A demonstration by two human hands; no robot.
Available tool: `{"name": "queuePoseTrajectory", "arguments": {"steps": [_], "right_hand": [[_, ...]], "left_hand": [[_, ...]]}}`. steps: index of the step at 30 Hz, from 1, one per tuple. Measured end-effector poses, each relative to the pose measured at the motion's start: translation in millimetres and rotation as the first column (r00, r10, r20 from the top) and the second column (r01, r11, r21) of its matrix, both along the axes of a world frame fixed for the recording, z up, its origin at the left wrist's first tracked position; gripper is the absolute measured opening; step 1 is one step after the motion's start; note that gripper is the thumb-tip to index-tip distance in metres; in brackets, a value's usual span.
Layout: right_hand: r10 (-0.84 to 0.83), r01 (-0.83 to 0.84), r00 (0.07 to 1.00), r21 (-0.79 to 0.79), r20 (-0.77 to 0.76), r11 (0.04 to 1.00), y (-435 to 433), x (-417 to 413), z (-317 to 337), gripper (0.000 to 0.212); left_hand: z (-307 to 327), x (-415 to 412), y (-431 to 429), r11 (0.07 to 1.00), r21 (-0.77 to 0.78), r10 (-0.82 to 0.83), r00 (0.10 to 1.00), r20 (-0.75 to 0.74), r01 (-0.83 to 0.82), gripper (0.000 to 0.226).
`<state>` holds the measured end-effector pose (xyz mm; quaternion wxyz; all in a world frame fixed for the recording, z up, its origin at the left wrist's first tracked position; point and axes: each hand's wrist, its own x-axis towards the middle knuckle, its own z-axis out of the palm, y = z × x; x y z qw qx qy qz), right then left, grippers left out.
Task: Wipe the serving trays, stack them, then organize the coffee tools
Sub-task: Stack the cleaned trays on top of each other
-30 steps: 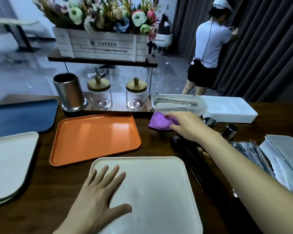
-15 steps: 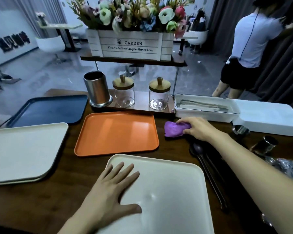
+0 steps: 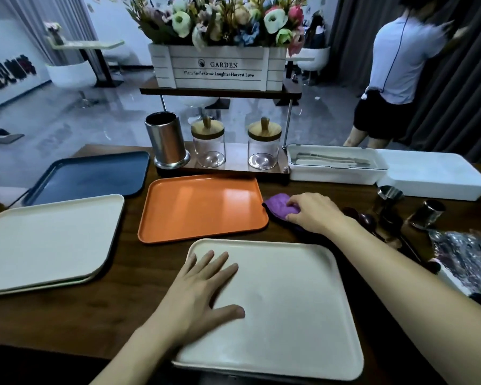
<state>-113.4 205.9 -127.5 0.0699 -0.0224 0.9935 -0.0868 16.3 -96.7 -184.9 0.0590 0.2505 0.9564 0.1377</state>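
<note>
A cream tray (image 3: 295, 315) lies at the table's front edge, and my left hand (image 3: 203, 293) rests flat on its left part with fingers spread. Behind it sits an orange tray (image 3: 200, 209). Just right of the orange tray lies a crumpled purple cloth (image 3: 279, 205), which my right hand (image 3: 314, 213) grips with curled fingers. At the left, cream trays (image 3: 45, 240) lie in a low stack, with a dark blue tray (image 3: 89, 176) behind them. Dark coffee spoons (image 3: 370, 220) and steel cups (image 3: 390, 194) lie to the right of my right hand.
A rack at the back carries a steel canister (image 3: 167, 140), two glass jars (image 3: 235, 144) and a flower box (image 3: 220, 66). A white cutlery box (image 3: 336, 165) and its lid (image 3: 433, 176) stand at the back right. A person (image 3: 395, 70) stands by the curtains.
The view has swung left and nearer. My right hand has drawn the purple cloth leftward toward the orange tray's corner. My left hand stays flat on the cream tray.
</note>
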Motion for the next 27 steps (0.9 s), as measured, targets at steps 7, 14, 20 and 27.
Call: {"name": "queuePoseTrajectory", "arguments": {"steps": [7,14,20,27], "right_hand": [[-0.139,0.115,0.986,-0.219,-0.096,0.969,-16.1,76.1,1.2,0.037],[-0.205,0.116,0.969,-0.485,-0.135,0.867,-69.1,149.0,-21.4,0.047],[-0.046,-0.032,0.991,-0.557,-0.126,0.83,-153.8,145.7,-20.3,0.045],[0.24,-0.286,0.958,-0.6,-0.158,0.747,-252.9,94.8,-16.5,0.052]], "left_hand": [[-4.4,-5.7,-25.8,0.997,0.077,-0.014,1.0,-0.02,0.016,0.085],[-6.3,11.8,-73.2,0.986,0.166,0.001,0.997,0.076,-0.014,0.081],[13.6,20.8,-130.8,0.944,0.304,0.121,0.992,0.046,-0.13,0.067],[46.9,27.3,-226.9,0.816,0.382,0.442,0.894,0.071,-0.434,0.067]]}}
